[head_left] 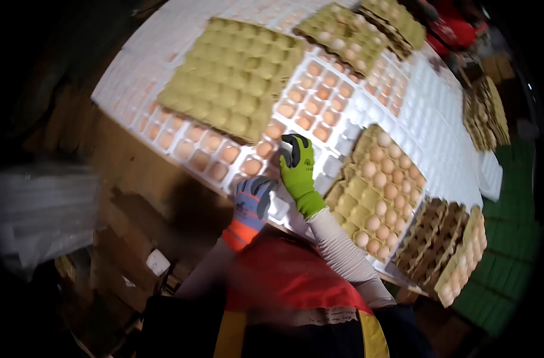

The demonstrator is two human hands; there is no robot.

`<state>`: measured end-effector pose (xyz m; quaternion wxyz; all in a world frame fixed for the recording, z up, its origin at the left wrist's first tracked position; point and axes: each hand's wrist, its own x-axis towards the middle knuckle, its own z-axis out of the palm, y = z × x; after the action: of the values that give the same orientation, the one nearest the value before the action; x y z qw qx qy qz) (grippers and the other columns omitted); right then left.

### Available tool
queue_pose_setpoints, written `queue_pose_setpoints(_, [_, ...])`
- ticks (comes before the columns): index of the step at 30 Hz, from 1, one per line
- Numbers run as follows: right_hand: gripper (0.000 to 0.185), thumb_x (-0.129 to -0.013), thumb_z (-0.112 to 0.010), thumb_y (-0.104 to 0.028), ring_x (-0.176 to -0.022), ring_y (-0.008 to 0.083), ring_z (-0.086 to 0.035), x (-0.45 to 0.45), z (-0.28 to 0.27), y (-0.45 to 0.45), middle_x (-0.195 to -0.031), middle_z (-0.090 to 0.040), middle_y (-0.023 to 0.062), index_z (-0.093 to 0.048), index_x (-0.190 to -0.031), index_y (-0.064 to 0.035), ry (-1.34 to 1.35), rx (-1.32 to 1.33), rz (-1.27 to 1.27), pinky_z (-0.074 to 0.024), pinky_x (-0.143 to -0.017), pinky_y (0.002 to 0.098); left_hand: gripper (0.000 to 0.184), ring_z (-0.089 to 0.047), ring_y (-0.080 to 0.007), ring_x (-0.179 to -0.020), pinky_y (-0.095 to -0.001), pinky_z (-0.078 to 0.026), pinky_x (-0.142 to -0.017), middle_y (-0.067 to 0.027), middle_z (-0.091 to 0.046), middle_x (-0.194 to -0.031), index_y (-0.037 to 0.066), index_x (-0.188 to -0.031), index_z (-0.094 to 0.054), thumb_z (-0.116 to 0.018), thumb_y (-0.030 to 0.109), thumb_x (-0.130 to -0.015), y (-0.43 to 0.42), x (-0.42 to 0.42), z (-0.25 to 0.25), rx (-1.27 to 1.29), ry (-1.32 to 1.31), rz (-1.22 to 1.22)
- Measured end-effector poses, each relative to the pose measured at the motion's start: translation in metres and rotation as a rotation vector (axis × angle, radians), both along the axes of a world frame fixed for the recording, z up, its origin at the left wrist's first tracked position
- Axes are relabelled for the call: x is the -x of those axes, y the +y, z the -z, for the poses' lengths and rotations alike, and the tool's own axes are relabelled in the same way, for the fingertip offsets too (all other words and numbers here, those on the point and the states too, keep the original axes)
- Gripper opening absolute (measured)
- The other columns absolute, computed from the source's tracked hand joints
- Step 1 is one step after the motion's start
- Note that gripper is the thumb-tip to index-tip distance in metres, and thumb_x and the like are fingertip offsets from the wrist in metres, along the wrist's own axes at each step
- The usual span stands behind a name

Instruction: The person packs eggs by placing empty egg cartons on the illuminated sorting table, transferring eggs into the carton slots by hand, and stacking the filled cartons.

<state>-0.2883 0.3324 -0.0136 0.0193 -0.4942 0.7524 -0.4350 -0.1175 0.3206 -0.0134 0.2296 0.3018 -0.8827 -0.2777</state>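
Note:
My right hand [299, 170], in a green glove with dark fingertips, reaches over the white plastic egg tray [327, 164]. Its fingers are curled down into a cell, and what they hold is hidden. Close by on the left, my left hand [248, 206] wears a blue-grey and orange glove. Its fingers are bent over the tray's near edge, their grip hidden from me. Brown eggs [251, 166] fill cells just beyond and left of the hands. Right of my right hand lies a pulp egg tray [349, 200], partly filled with eggs.
An upturned pulp tray [233, 74] covers part of the egg rows. More pulp trays with eggs [343, 36] lie at the back. Pulp trays [430, 238] stand at the right edge, above a green slatted surface [501, 262]. A plastic-wrapped bundle [45, 209] is at left.

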Motion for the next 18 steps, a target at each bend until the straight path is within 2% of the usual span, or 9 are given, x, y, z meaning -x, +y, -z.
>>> queue_pose_setpoints(2, [0.034, -0.089, -0.062, -0.006, -0.111, 0.0267, -0.059, 0.011, -0.038, 0.035, -0.119, -0.059, 0.0126, -0.059, -0.122, -0.0038, -0.447, 0.001, -0.007, -0.0486, -0.093, 0.0375, 0.037, -0.057, -0.0366, -0.108, -0.0456, -0.042, -0.097, -0.0123, -0.064, -0.113, 0.009, -0.112, -0.067, -0.058, 0.004, -0.076, 0.004, 0.0, 0.006, 0.137, -0.149, 0.162])
queue_pose_setpoints(3, [0.031, -0.087, -0.062, -0.006, -0.108, 0.035, -0.057, 0.016, -0.063, 0.06, -0.116, -0.059, 0.0163, -0.06, -0.118, -0.0036, -0.51, 0.048, 0.006, -0.046, -0.096, 0.0397, 0.036, -0.058, -0.0361, -0.106, -0.0464, -0.043, -0.095, -0.0126, -0.065, -0.112, 0.008, -0.111, -0.067, -0.058, 0.004, -0.077, 0.006, -0.002, 0.008, 0.125, -0.077, 0.158])
queue_pose_setpoints(5, [0.034, -0.085, -0.064, -0.003, -0.105, 0.0288, -0.059, 0.041, -0.094, 0.127, -0.115, -0.059, 0.0152, -0.06, -0.12, -0.0019, -0.395, 0.025, 0.096, -0.0484, -0.091, 0.0368, 0.035, -0.06, -0.0356, -0.103, -0.0474, -0.046, -0.091, -0.0132, -0.066, -0.109, 0.008, -0.11, -0.068, -0.056, 0.003, -0.078, 0.004, 0.003, 0.006, 0.089, 0.062, 0.105])
queue_pose_setpoints(8, [0.031, -0.081, -0.073, -0.01, -0.078, 0.0251, -0.061, 0.062, -0.131, 0.225, -0.096, -0.062, 0.0109, -0.067, -0.11, -0.0036, -0.175, -0.252, 0.378, -0.0498, -0.071, 0.0358, 0.034, -0.063, -0.0356, -0.098, -0.046, -0.049, -0.086, -0.0137, -0.067, -0.105, 0.007, -0.111, -0.068, -0.058, 0.001, -0.079, 0.007, 0.023, 0.001, 0.102, 0.115, 0.089])
queue_pose_setpoints(10, [0.037, -0.077, -0.076, -0.021, -0.082, 0.0277, -0.059, 0.061, -0.139, 0.26, -0.1, -0.061, 0.009, -0.067, -0.111, -0.0084, 0.057, -0.577, 0.169, -0.0471, -0.072, 0.042, 0.032, -0.063, -0.0329, -0.1, -0.0443, -0.049, -0.087, -0.0118, -0.067, -0.108, 0.009, -0.113, -0.067, -0.062, 0.004, -0.082, 0.017, 0.061, -0.023, -0.007, 0.288, 0.292])
queue_pose_setpoints(12, [0.045, -0.068, -0.082, -0.03, -0.095, 0.0312, -0.053, 0.042, -0.106, 0.272, -0.103, -0.056, 0.007, -0.065, -0.106, -0.0147, 0.258, -0.748, 0.161, -0.042, -0.079, 0.0467, 0.035, -0.062, -0.0359, -0.103, -0.0442, -0.05, -0.088, -0.0141, -0.067, -0.115, 0.008, -0.117, -0.067, -0.066, 0.01, -0.083, 0.025, 0.107, -0.05, 0.041, 0.212, 0.467])
queue_pose_setpoints(14, [0.047, -0.066, -0.082, -0.029, -0.091, 0.0321, -0.053, 0.043, -0.099, 0.281, -0.103, -0.055, 0.0081, -0.063, -0.107, -0.0149, 0.287, -0.619, 0.189, -0.0404, -0.076, 0.0473, 0.043, -0.06, -0.0365, -0.104, -0.0469, -0.049, -0.088, -0.0149, -0.062, -0.125, 0.011, -0.127, -0.062, -0.065, 0.016, -0.085, 0.033, 0.153, -0.071, 0.071, 0.09, 0.511])
queue_pose_setpoints(16, [0.054, -0.069, -0.084, -0.022, -0.095, 0.027, -0.059, 0.043, -0.115, 0.295, -0.107, -0.057, 0.0062, -0.06, -0.117, -0.0142, 0.181, -0.614, 0.192, -0.0474, -0.082, 0.0431, 0.043, -0.059, -0.0363, -0.102, -0.0477, -0.049, -0.087, -0.0125, -0.06, -0.123, 0.011, -0.127, -0.06, -0.065, 0.019, -0.085, 0.035, 0.189, -0.072, 0.215, 0.051, 0.54])
queue_pose_setpoints(18, [0.049, -0.077, -0.081, -0.012, -0.104, 0.0182, -0.061, 0.048, -0.123, 0.307, -0.114, -0.058, 0.0022, -0.059, -0.12, -0.0087, -0.724, -0.052, 0.29, -0.0533, -0.082, 0.0347, 0.043, -0.06, -0.0352, -0.102, -0.0465, -0.049, -0.086, -0.0114, -0.059, -0.118, 0.012, -0.124, -0.06, -0.068, 0.018, -0.082, 0.028, 0.214, -0.059, 0.295, -0.047, 0.572])
